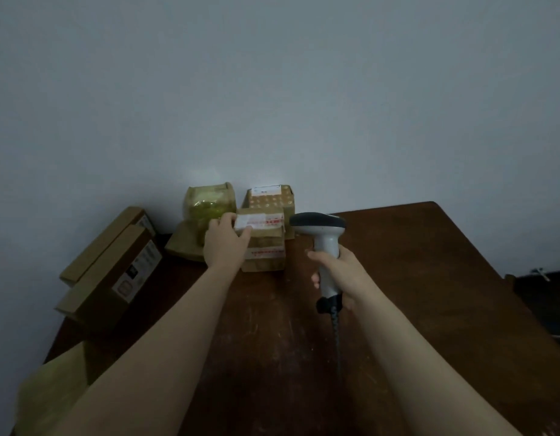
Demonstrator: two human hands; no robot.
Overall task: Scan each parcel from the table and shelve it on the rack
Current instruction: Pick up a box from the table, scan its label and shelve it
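Left hand [225,243] grips parcel [266,229] by left end, atop stack [264,259] at table [414,294] far edge; label left exposed, likely for reading. Right hand [338,272] wraps scanner [322,234] handle; head just beside parcel.

The dark wooden table [414,278] bears taped cardboard parcels [266,259] at its far edge, long boxes [108,278] at left.
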